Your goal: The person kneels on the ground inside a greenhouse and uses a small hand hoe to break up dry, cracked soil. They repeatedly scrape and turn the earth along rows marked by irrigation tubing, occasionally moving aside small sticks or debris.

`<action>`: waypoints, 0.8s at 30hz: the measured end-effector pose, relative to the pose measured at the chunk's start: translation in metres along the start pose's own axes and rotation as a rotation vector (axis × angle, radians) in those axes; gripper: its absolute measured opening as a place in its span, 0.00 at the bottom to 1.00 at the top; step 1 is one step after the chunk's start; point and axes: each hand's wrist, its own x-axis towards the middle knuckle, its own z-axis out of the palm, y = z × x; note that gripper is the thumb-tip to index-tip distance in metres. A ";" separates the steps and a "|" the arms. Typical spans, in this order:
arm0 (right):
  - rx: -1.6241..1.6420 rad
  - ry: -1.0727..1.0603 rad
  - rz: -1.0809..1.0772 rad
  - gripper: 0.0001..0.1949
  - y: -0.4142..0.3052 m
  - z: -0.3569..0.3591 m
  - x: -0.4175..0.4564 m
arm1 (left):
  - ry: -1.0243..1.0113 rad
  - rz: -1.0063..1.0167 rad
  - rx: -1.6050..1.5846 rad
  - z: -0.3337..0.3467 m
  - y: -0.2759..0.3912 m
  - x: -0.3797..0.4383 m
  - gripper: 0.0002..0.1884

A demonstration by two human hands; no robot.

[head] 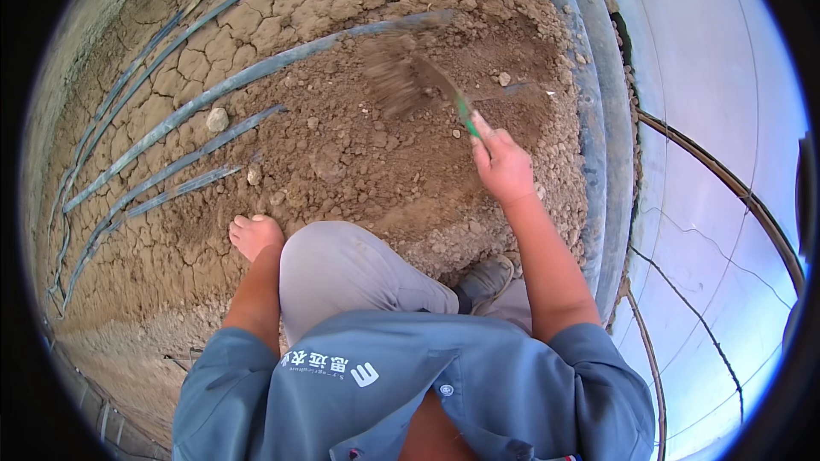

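Observation:
My right hand grips the green handle of a small hand tool, whose curved metal part reaches up and left over the soil. Brown soil is blurred by motion beside the metal part, and the exact shape of the tool's head cannot be made out. My left hand rests low at the left, beside my bent knee, with its fingers curled and nothing visible in it. Loose, crumbly soil lies between the two hands.
Flat drip hoses run over cracked earth at the left, some ends buried. A stone lies against one hose. Along the right runs grey plastic sheeting beside a pale film wall with bent poles. My shoe is below.

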 end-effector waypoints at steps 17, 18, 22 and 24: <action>0.751 0.270 0.582 0.27 0.043 -0.021 0.059 | -0.037 -0.026 -0.003 -0.013 0.004 -0.001 0.22; 0.638 0.303 0.521 0.27 0.086 -0.015 0.070 | -0.039 -0.010 -0.015 -0.014 0.011 0.001 0.22; 0.326 0.258 0.497 0.28 0.093 -0.002 0.095 | -0.040 -0.019 -0.022 -0.014 0.014 0.000 0.22; 0.348 0.204 0.530 0.28 0.071 0.010 0.097 | -0.053 -0.027 -0.015 -0.016 0.011 -0.004 0.22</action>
